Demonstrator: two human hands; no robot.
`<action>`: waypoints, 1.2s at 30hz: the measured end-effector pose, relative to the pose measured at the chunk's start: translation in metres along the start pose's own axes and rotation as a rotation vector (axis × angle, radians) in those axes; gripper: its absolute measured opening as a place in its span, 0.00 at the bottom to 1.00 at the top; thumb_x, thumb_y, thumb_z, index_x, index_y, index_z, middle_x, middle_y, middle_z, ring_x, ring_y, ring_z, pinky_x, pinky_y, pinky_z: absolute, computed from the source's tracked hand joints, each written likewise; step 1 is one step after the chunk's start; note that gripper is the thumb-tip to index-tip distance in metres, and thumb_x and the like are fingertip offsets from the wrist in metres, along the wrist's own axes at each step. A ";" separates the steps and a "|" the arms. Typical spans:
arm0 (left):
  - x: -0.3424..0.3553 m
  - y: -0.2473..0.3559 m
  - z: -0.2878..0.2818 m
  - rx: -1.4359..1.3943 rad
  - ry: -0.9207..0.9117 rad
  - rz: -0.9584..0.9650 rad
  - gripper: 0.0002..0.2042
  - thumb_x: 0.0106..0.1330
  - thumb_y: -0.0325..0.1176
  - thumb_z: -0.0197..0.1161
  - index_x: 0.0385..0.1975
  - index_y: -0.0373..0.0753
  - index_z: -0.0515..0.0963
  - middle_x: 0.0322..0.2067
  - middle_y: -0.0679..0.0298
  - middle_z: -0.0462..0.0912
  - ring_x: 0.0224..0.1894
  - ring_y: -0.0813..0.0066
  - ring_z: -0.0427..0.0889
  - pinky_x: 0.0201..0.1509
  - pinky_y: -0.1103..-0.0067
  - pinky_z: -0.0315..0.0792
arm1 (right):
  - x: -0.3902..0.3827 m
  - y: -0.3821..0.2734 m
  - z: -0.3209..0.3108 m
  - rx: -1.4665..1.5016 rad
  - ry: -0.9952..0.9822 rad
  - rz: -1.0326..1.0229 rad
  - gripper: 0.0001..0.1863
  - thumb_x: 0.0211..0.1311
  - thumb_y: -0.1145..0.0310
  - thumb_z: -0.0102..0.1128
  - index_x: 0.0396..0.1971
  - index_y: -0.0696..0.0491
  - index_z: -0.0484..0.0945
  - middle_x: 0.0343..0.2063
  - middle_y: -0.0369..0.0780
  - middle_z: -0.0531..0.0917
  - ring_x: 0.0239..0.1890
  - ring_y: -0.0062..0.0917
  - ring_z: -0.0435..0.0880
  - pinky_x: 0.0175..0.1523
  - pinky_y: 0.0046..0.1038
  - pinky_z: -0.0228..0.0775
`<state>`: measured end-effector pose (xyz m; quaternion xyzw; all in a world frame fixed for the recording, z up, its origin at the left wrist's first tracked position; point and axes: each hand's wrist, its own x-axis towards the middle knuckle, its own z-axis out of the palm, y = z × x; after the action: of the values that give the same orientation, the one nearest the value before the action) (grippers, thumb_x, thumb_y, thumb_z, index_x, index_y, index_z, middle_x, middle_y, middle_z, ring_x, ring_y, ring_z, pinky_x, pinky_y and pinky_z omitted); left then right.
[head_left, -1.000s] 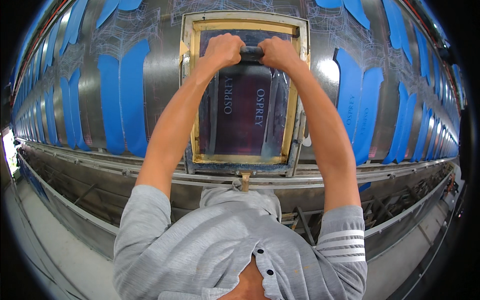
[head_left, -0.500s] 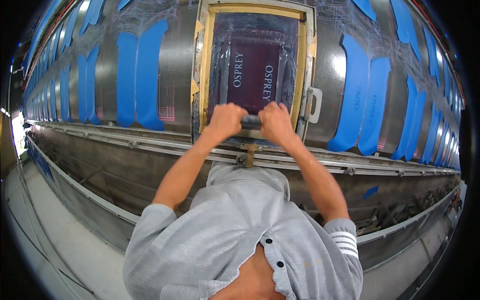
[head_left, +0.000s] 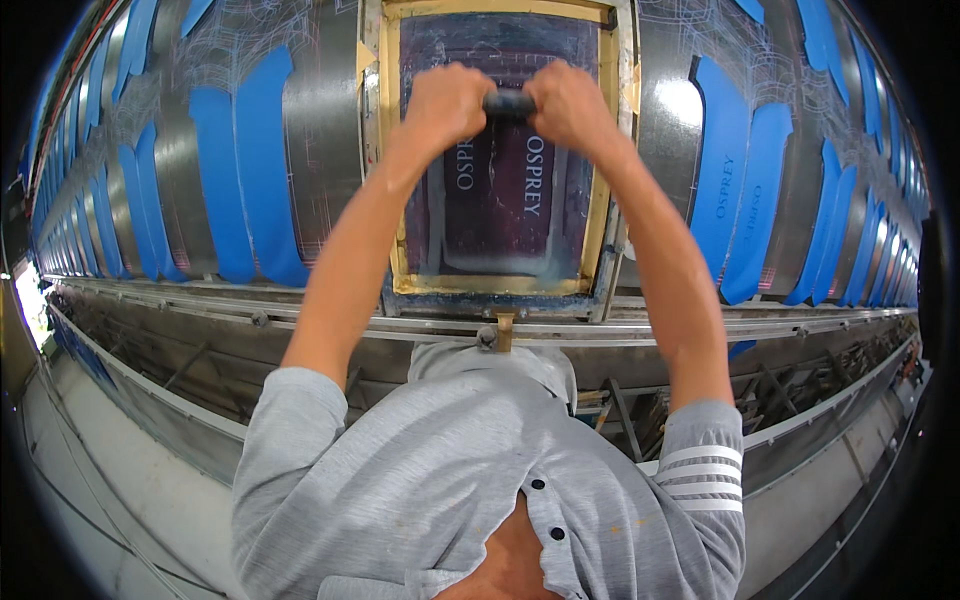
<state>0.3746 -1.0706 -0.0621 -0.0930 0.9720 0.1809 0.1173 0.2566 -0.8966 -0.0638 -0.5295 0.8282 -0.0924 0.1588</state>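
- Black bar (head_left: 509,103) lies crosswise above the far half of the framed screen (head_left: 495,284); if it touches the mesh, I cannot tell
- Left hand (head_left: 448,103) is closed around the left part of this bar, with the fingers curled
- Right hand (head_left: 572,108) is closed likewise on its right part, so only the middle shows between them
- Blue pieces (head_left: 243,180) lie on the grey surface (head_left: 325,110), both sides of the screen

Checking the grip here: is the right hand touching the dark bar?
Touching. The head view shows the right hand closed around one end of the dark bar.
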 end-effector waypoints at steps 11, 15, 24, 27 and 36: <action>-0.193 0.078 0.050 -0.244 -0.060 -0.036 0.15 0.50 0.24 0.64 0.36 0.48 0.89 0.34 0.56 0.89 0.37 0.53 0.88 0.40 0.60 0.81 | -0.179 -0.110 0.041 0.102 -0.058 -0.021 0.12 0.45 0.71 0.65 0.33 0.54 0.85 0.38 0.42 0.85 0.54 0.36 0.79 0.65 0.54 0.67; -0.116 0.047 0.021 -0.113 -0.101 -0.033 0.16 0.53 0.25 0.62 0.36 0.54 0.91 0.30 0.52 0.88 0.35 0.49 0.88 0.42 0.59 0.82 | -0.102 -0.068 0.014 0.048 -0.177 0.006 0.09 0.50 0.71 0.61 0.31 0.50 0.87 0.36 0.41 0.87 0.52 0.36 0.81 0.63 0.48 0.69; 0.039 -0.003 -0.025 -0.049 0.027 -0.025 0.11 0.53 0.29 0.63 0.32 0.51 0.90 0.32 0.51 0.88 0.38 0.48 0.88 0.43 0.58 0.81 | 0.034 0.025 -0.023 0.058 -0.047 0.036 0.08 0.51 0.67 0.65 0.32 0.50 0.86 0.35 0.46 0.87 0.46 0.44 0.85 0.51 0.46 0.77; 0.003 0.010 -0.007 -0.085 0.037 0.002 0.10 0.52 0.29 0.63 0.31 0.49 0.89 0.32 0.53 0.88 0.37 0.49 0.88 0.42 0.58 0.81 | -0.003 0.006 -0.007 0.060 0.035 0.001 0.07 0.48 0.72 0.67 0.29 0.54 0.83 0.35 0.45 0.86 0.47 0.43 0.83 0.54 0.43 0.75; -0.208 0.082 0.068 -0.288 0.091 0.004 0.14 0.51 0.24 0.62 0.37 0.44 0.87 0.36 0.59 0.88 0.39 0.55 0.88 0.38 0.61 0.81 | -0.192 -0.119 0.047 0.159 0.045 -0.006 0.08 0.44 0.74 0.67 0.29 0.54 0.83 0.36 0.42 0.82 0.51 0.37 0.79 0.67 0.54 0.66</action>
<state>0.5683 -0.9407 -0.0423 -0.1150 0.9405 0.3143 0.0583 0.4493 -0.7720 -0.0373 -0.5153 0.8201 -0.1704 0.1814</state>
